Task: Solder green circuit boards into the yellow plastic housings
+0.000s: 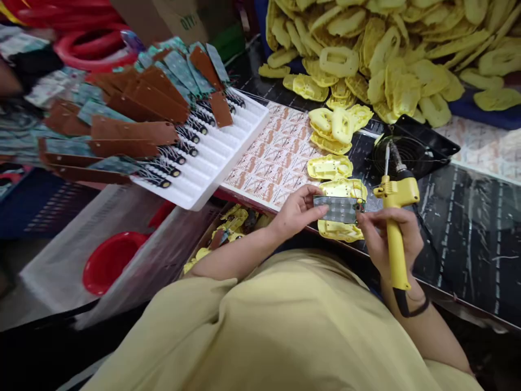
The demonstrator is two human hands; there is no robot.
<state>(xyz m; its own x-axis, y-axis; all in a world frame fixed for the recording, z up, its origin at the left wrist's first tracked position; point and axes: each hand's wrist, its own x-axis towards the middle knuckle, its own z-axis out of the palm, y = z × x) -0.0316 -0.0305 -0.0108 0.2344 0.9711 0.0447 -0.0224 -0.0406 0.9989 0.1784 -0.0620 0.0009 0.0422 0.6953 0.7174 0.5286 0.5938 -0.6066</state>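
My left hand (299, 209) is closed on the left end of a flat grey circuit board (340, 209) with rows of pale spots. At the board's right end, the fingertips of my right hand (393, 231) are at its edge. A yellow soldering gun (394, 247) rests in that same hand, its metal tip pointing away from me and its cable hanging by my wrist. Beneath the board lie yellow plastic shells (344, 188), partly covered by it. Thin wires show near the board's right end.
To the left, a white foam tray (228, 155) holds several brown and green boards (142, 95) with wired black parts. Yellow shells (391, 70) are heaped at the back right. A black fan (407, 149) stands behind the soldering gun. A red basin (112, 263) sits lower left.
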